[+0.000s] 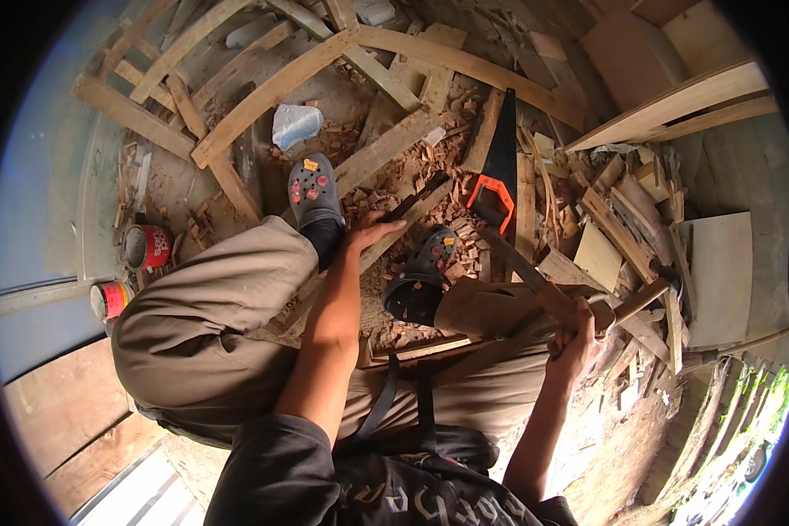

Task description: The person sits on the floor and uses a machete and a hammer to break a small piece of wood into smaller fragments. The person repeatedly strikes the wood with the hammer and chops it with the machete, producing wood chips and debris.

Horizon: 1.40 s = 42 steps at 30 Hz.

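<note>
My left hand grips a long, narrow wooden plank that slants between my feet. A dark strip lies along the plank's upper end, just beyond my fingers; its kind is unclear. In my right hand, over my right thigh, is a machete with a dark blade and a brown wooden handle. Its blade points forward and left, toward the plank but apart from it. To the right of that hand, a wooden-handled hammer rests with its dark head at the far end.
A handsaw with an orange handle lies ahead on wood chips. Wooden frames and a pale blue block lie beyond my left foot. Two cans stand at left. Scrap wood piles up at right.
</note>
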Available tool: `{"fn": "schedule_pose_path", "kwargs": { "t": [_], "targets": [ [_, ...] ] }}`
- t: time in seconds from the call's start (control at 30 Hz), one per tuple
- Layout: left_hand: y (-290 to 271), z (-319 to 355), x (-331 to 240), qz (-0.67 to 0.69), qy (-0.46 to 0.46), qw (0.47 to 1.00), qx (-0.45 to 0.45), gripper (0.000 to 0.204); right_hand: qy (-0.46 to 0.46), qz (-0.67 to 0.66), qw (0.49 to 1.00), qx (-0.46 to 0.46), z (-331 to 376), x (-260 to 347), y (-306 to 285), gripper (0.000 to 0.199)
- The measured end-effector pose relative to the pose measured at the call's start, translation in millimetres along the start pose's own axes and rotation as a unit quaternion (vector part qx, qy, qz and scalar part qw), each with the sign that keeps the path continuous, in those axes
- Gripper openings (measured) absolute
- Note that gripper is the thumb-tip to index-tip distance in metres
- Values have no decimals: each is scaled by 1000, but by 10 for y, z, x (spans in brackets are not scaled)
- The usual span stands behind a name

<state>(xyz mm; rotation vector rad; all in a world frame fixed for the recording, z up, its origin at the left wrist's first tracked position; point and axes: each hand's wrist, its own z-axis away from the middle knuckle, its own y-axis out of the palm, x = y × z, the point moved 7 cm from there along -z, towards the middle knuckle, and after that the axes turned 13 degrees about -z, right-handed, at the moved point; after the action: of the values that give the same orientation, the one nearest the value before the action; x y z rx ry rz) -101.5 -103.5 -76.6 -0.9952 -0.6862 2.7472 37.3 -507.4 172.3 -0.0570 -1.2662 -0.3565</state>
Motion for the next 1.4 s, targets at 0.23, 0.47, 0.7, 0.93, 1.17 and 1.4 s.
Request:
{"fn": "schedule_pose_path", "kwargs": {
  "t": [0.23, 0.47, 0.7, 0.93, 1.17, 1.4],
  "targets": [
    [102, -437, 508, 4, 42, 996, -80, 66, 20, 2, 999, 42, -15, -42, 89, 32],
    [59, -281, 258, -113, -4, 972, -204, 62, 54, -7, 996, 64, 101, -57, 237, 27],
    [132, -119, 56, -245, 3, 938, -247, 64, -7, -7, 996, 86, 202, -63, 591, 23],
    [173, -74, -55, -251, -83, 958, -114, 77, 45, -54, 985, 155, 323, -185, 1126, 20],
    [145, 49, -166, -261, -15, 946, -193, 77, 69, -58, 973, 212, 219, -348, 1614, 19],
    [114, -132, 6, -218, -22, 962, -161, 75, 40, 0, 962, 272, 327, -235, 2058, 21]
  ]
}}
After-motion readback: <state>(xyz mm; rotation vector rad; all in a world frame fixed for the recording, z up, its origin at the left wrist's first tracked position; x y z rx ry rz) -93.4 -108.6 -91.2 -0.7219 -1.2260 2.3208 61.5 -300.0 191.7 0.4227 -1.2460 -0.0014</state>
